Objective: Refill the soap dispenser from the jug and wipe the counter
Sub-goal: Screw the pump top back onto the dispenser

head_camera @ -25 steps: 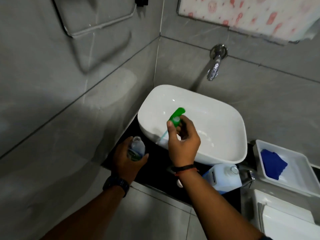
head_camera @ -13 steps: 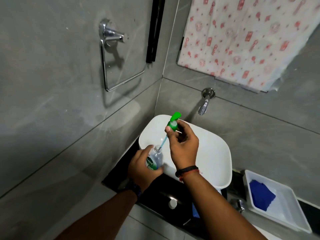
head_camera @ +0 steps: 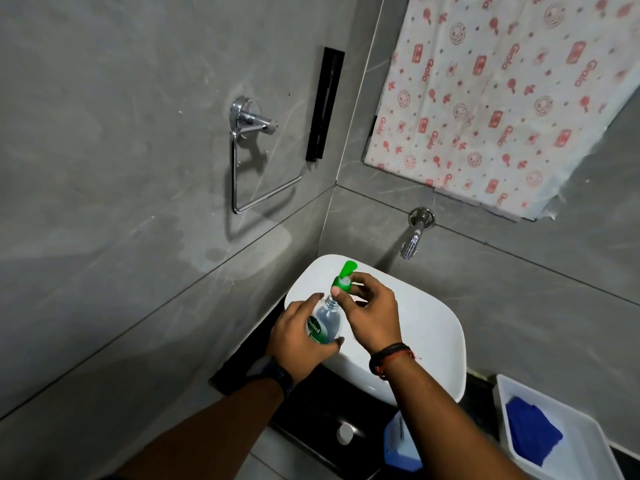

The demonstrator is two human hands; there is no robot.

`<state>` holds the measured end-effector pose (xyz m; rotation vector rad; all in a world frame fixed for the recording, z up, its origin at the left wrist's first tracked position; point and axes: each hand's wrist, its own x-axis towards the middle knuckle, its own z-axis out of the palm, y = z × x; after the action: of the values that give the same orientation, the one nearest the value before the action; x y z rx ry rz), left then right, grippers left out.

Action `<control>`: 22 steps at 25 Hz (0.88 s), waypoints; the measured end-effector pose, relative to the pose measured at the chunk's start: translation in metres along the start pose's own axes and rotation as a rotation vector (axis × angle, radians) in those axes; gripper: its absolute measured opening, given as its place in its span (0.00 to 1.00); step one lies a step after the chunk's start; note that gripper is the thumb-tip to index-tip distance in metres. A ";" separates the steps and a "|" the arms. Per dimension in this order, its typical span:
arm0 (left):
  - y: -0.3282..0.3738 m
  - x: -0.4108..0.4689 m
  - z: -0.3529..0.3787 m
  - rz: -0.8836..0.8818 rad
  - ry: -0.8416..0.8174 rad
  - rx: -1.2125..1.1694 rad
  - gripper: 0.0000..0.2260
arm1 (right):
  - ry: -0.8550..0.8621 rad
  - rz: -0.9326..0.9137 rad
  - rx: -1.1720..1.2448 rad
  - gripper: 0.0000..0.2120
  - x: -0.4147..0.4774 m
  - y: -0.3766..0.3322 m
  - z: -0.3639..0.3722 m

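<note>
My left hand (head_camera: 298,336) grips a clear soap dispenser bottle (head_camera: 325,323) with a green label, held over the left rim of the white basin (head_camera: 429,341). My right hand (head_camera: 372,315) pinches the green pump head (head_camera: 344,277) at the bottle's neck, its tube down inside the bottle. A pale blue jug (head_camera: 398,441) stands on the black counter (head_camera: 311,407) below my right forearm, mostly hidden. A small white cap (head_camera: 344,434) lies on the counter. A blue cloth (head_camera: 531,434) lies in a white tray (head_camera: 588,455) at the right.
A chrome tap (head_camera: 414,237) juts from the grey tiled wall above the basin. A chrome towel ring (head_camera: 256,161) hangs on the left wall. A patterned cloth (head_camera: 502,98) hangs at the upper right.
My right hand has lowered the pump head from above the basin onto the bottle's neck, sliding the tube in. My left hand lifted the bottle. The view tilted upward.
</note>
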<state>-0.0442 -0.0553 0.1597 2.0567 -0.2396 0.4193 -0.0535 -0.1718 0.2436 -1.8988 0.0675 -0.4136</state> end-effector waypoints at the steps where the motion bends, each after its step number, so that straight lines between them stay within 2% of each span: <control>1: 0.002 0.001 -0.002 -0.008 -0.014 0.007 0.37 | -0.007 0.000 -0.008 0.12 0.001 -0.003 -0.001; 10: 0.019 0.007 -0.007 0.006 -0.048 -0.024 0.37 | -0.119 -0.016 -0.026 0.11 0.002 -0.004 -0.015; 14: 0.023 0.008 -0.006 0.020 -0.070 -0.014 0.37 | -0.081 -0.007 -0.048 0.13 0.002 -0.002 -0.022; 18: 0.023 0.007 -0.005 0.010 -0.074 -0.006 0.38 | -0.112 -0.031 0.018 0.20 0.001 -0.002 -0.023; 22: 0.023 0.006 -0.004 0.005 -0.087 -0.006 0.38 | -0.015 -0.036 -0.048 0.21 -0.002 -0.002 -0.019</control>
<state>-0.0473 -0.0627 0.1820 2.0717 -0.2978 0.3316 -0.0620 -0.1876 0.2507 -1.9522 0.0336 -0.4252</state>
